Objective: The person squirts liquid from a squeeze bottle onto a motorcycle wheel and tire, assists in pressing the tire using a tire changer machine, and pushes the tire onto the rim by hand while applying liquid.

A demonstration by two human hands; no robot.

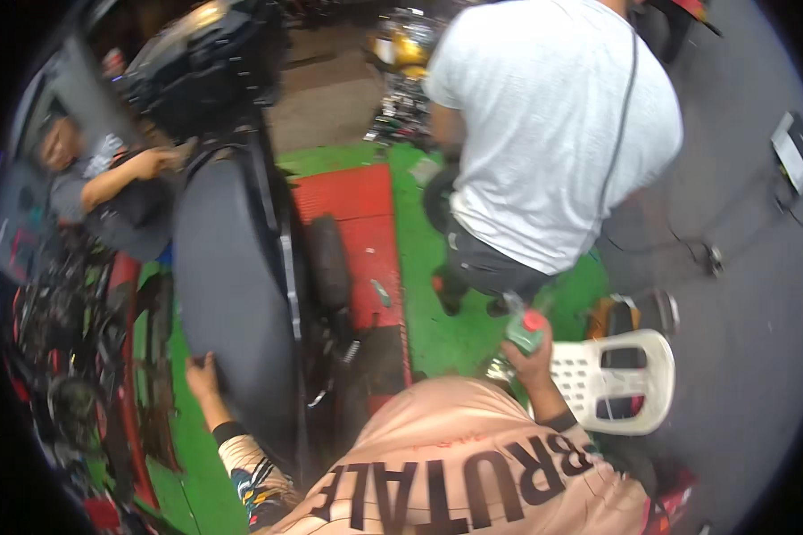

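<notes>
The right hand (533, 364) is wrapped around a small see-through bottle (524, 340) with a red cap — and that bottle is held out above the green floor (451, 339), near a white plastic chair (658, 379). Over on the other side, the left hand (203, 382) is laid against the left edge of a long dark motorcycle seat (230, 276), its thumb and a finger seen spread apart. Alongside the seat, a red platform (366, 201) is seen on the floor. Up ahead, much of the view is taken by a person in a pale grey shirt (553, 125), back turned — while at far left another person's arm (120, 183) is stretched toward the motorcycle.
</notes>
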